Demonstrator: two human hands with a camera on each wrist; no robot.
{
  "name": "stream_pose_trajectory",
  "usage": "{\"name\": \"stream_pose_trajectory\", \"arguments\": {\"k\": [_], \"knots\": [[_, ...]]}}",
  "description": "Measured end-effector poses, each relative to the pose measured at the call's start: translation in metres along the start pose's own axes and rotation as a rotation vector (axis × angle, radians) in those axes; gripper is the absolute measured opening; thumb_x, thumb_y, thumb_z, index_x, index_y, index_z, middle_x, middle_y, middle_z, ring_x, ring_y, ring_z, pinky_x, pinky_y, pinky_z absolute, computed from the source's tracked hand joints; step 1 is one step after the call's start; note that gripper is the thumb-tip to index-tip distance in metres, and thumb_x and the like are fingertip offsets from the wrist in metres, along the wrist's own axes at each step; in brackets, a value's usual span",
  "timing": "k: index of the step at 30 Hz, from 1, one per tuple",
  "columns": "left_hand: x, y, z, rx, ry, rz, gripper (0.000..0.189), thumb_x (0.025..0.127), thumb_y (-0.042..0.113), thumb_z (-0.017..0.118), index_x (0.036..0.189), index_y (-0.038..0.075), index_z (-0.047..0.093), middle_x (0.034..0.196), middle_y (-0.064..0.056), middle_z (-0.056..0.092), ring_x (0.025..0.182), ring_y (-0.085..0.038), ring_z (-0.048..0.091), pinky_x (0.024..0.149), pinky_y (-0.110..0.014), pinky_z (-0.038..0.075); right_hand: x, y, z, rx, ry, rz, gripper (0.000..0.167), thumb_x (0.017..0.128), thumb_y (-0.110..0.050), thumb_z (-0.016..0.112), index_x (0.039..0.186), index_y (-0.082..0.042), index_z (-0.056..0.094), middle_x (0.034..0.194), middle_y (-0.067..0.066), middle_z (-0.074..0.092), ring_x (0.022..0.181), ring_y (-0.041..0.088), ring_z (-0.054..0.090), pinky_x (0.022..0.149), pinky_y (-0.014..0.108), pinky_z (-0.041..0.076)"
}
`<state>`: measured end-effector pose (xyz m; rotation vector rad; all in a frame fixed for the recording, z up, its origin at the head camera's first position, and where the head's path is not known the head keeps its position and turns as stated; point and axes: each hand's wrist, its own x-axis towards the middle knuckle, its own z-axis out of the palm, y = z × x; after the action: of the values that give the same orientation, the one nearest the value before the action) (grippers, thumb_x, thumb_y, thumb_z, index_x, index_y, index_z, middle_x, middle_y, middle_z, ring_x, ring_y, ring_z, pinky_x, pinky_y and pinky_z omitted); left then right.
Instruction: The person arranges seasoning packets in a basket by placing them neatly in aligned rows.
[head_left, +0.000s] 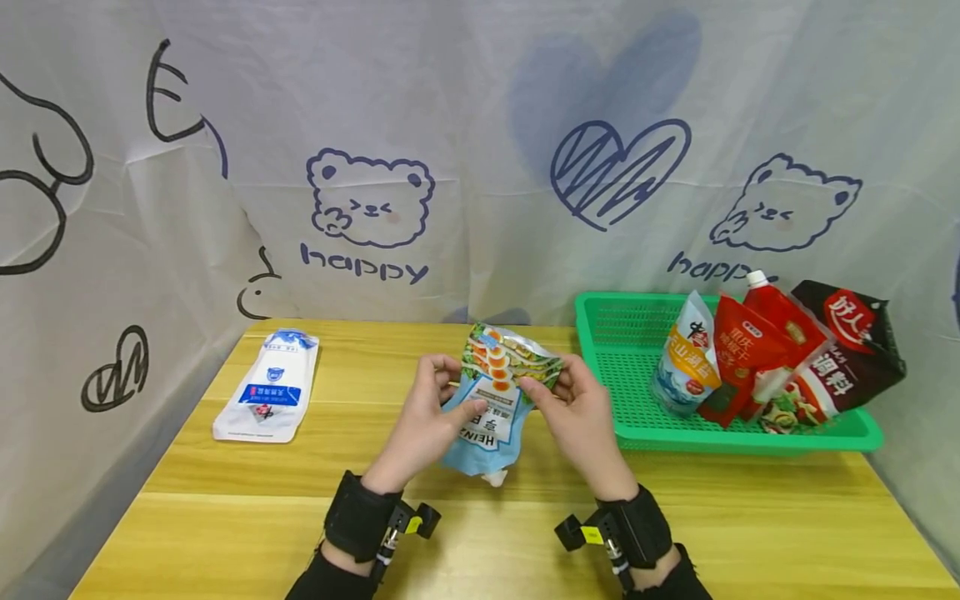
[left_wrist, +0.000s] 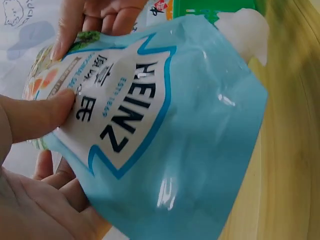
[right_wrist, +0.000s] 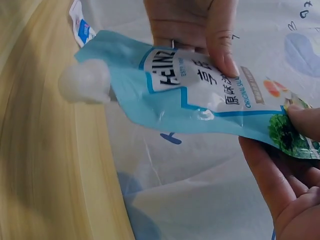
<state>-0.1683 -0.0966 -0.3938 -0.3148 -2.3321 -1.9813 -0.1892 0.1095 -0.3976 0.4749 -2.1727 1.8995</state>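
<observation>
From where I sit, the largest thing is the pale cloth backdrop (head_left: 480, 125), drawn with bears and hearts. In front of it I have the wooden table (head_left: 262, 508). On the table's right side is the green basket (head_left: 735, 445), holding a black-and-red packet (head_left: 847, 358), red pouches (head_left: 738, 350) and a white-and-orange pouch (head_left: 690, 354). Over the middle of the table, left of the basket, I see the blue Heinz pouch (head_left: 491, 404) held up in both hands, tilted, its printed face upward.

My left hand (head_left: 429, 417) pinches the pouch from its left side, thumb pressed on the printed face, fingers curled behind. My right hand (head_left: 576, 408) pinches the opposite edge, nearer the far end, thumb on top and fingers underneath. Both grips are parted only by the pouch's thickness. Well apart on the left lies a white packet (head_left: 266, 387). Smallest is the pouch's white cap (right_wrist: 86, 81), at the end nearest the person, touched by neither hand.
</observation>
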Motion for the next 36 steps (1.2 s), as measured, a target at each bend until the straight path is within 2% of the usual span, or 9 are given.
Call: {"name": "stream_pose_trajectory", "arguments": {"k": [3, 7, 14, 19, 24, 32, 36], "knots": [[0.0, -0.001, -0.002, 0.015, -0.009, 0.003, 0.048, 0.097, 0.0, 0.07, 0.134, 0.0, 0.04, 0.125, -0.023, 0.063, 0.11, -0.034, 0.065, 0.097, -0.049, 0.055, 0.0, -0.001, 0.0, 0.025, 0.014, -0.002, 0.027, 0.095, 0.002, 0.072, 0.118, 0.007, 0.059, 0.106, 0.026, 0.072, 0.09, 0.01, 0.073, 0.075, 0.029, 0.063], [0.001, -0.002, -0.005, 0.039, -0.033, 0.006, 0.057, 0.096, 0.004, 0.073, 0.143, 0.0, 0.041, 0.129, -0.021, 0.063, 0.119, -0.034, 0.061, 0.11, -0.055, 0.046, 0.0, -0.003, 0.001, 0.051, 0.027, -0.005, 0.022, 0.095, 0.005, 0.071, 0.111, 0.009, 0.056, 0.104, 0.029, 0.07, 0.087, 0.008, 0.072, 0.073, 0.028, 0.063], [0.003, -0.006, -0.014, 0.134, -0.107, -0.035, 0.057, 0.093, 0.016, 0.08, 0.141, 0.004, 0.052, 0.124, -0.012, 0.067, 0.108, -0.025, 0.065, 0.095, -0.045, 0.056, 0.0, -0.006, 0.002, 0.092, 0.046, -0.014, 0.022, 0.097, 0.006, 0.068, 0.111, 0.01, 0.052, 0.103, 0.029, 0.066, 0.085, 0.011, 0.071, 0.072, 0.03, 0.063], [0.004, -0.01, -0.018, 0.177, -0.123, -0.004, 0.047, 0.091, 0.021, 0.083, 0.131, 0.006, 0.062, 0.114, -0.008, 0.069, 0.1, -0.021, 0.066, 0.088, -0.041, 0.056, -0.001, -0.007, 0.004, 0.109, 0.048, 0.005, 0.022, 0.097, 0.008, 0.066, 0.113, 0.009, 0.049, 0.105, 0.029, 0.063, 0.085, 0.012, 0.07, 0.072, 0.03, 0.063], [0.006, -0.012, -0.018, 0.18, -0.127, 0.031, 0.043, 0.092, 0.016, 0.081, 0.129, 0.005, 0.064, 0.108, -0.008, 0.07, 0.095, -0.021, 0.066, 0.083, -0.04, 0.057, -0.001, -0.007, 0.005, 0.14, 0.029, 0.033, 0.023, 0.098, 0.008, 0.064, 0.114, 0.009, 0.048, 0.107, 0.028, 0.062, 0.088, 0.012, 0.07, 0.074, 0.029, 0.063], [0.004, -0.011, -0.019, 0.204, -0.091, 0.035, 0.042, 0.093, 0.016, 0.079, 0.13, 0.005, 0.064, 0.108, -0.009, 0.071, 0.094, -0.021, 0.066, 0.082, -0.04, 0.057, 0.001, -0.004, -0.001, 0.178, -0.052, 0.092, 0.044, 0.101, 0.004, 0.063, 0.141, 0.005, 0.045, 0.122, 0.027, 0.059, 0.097, 0.015, 0.07, 0.081, 0.035, 0.063], [0.004, -0.009, -0.02, 0.238, -0.084, 0.053, 0.039, 0.092, 0.016, 0.08, 0.127, 0.006, 0.065, 0.105, -0.007, 0.072, 0.092, -0.02, 0.067, 0.08, -0.039, 0.058, 0.002, -0.005, -0.008, 0.096, -0.082, 0.083, 0.051, 0.1, 0.0, 0.066, 0.146, 0.001, 0.046, 0.132, 0.025, 0.058, 0.105, 0.022, 0.068, 0.082, 0.034, 0.063]]}}
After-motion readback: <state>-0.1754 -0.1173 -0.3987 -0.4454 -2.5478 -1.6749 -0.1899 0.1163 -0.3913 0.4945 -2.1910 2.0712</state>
